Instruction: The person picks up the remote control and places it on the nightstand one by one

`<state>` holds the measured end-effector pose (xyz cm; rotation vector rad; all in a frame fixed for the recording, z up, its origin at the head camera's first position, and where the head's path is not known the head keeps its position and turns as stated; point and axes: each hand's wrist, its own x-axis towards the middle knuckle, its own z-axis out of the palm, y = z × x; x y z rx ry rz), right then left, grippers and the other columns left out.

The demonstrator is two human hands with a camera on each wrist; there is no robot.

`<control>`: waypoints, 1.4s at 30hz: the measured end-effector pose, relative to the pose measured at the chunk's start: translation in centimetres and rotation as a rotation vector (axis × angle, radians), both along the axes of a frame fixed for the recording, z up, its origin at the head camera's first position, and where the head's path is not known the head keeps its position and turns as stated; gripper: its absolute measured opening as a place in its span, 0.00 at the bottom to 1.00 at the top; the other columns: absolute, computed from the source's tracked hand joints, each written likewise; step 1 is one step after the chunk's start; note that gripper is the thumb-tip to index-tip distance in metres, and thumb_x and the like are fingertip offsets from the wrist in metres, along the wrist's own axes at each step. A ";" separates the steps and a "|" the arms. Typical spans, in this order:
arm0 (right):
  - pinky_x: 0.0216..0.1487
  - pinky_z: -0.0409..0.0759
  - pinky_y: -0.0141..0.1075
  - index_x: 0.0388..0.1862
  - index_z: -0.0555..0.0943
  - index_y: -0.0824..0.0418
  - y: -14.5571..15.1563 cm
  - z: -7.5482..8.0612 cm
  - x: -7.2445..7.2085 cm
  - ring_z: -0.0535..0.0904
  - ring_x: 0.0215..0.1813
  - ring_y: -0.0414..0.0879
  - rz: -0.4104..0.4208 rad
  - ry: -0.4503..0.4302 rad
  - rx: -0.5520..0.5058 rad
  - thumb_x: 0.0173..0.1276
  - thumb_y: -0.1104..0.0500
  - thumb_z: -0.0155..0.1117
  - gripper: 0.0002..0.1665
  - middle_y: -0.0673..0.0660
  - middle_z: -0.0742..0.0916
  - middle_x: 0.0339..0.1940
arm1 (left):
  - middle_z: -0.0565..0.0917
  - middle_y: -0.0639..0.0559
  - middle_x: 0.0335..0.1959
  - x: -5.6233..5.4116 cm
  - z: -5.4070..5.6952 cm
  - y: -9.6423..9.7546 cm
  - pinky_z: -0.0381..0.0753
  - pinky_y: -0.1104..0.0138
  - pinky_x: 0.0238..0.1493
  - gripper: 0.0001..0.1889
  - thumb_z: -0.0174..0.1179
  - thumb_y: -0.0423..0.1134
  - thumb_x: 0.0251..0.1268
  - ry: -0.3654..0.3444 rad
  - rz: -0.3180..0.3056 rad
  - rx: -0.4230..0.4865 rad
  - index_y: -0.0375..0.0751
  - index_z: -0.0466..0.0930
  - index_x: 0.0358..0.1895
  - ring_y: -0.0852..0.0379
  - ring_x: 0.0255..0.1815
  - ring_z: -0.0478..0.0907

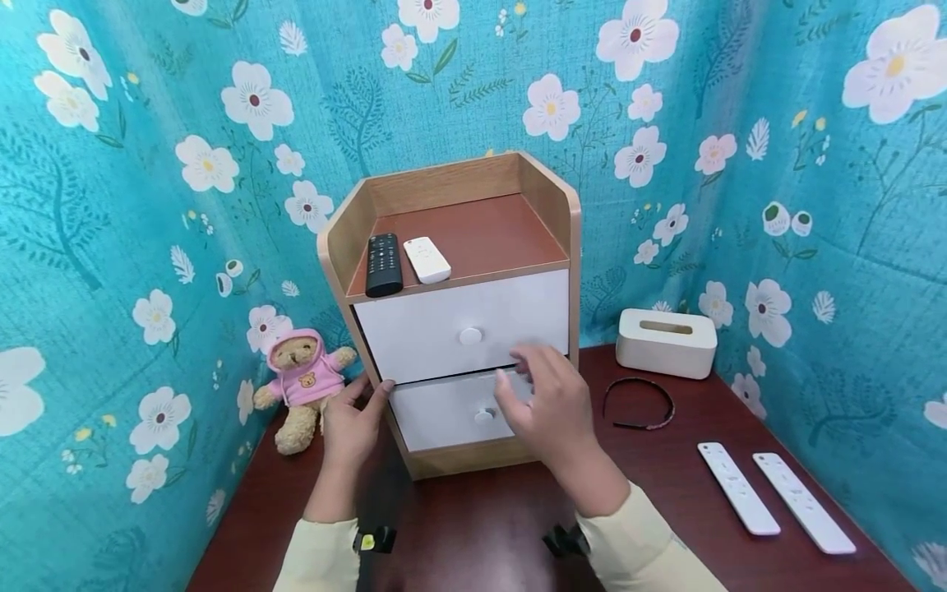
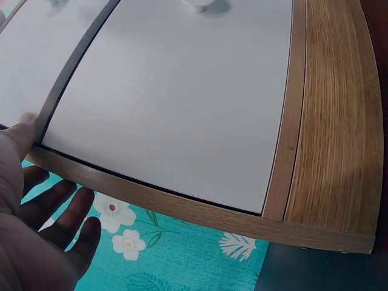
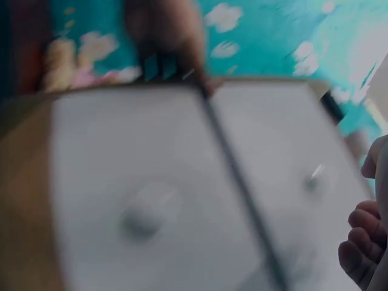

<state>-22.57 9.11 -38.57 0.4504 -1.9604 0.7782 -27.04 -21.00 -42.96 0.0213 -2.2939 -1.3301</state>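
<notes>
A small wood-trimmed cabinet (image 1: 462,464) with two white drawers stands on the dark table. The upper drawer (image 1: 414,337) and the lower drawer (image 1: 436,415) are both closed, each with a round white knob. My left hand (image 1: 353,423) grips the cabinet's left edge, its thumb on the front where the drawers meet and its fingers along the side; the left wrist view shows that thumb (image 2: 24,130) close up. In front of the drawers' right half my right hand (image 1: 551,403) hovers with fingers loosely bent, holding nothing. It partly hides the lower drawer.
A black remote (image 1: 383,267) and a white remote (image 1: 427,261) lie on the cabinet top. To the left sits a teddy bear (image 1: 306,380) in a pink hoodie. On the right are a white tissue box (image 1: 666,349), a headband (image 1: 669,403) and two long white remotes (image 1: 740,489).
</notes>
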 end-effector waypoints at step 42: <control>0.68 0.70 0.70 0.65 0.74 0.82 26.1 -16.6 8.2 0.74 0.65 0.78 -0.577 -1.099 -0.105 0.66 0.43 0.79 0.48 0.83 0.80 0.58 | 0.91 0.43 0.42 0.3 0.4 -0.2 0.78 0.71 0.41 0.21 0.70 0.52 0.77 0.009 -0.026 -0.022 0.46 0.90 0.64 0.55 0.43 0.80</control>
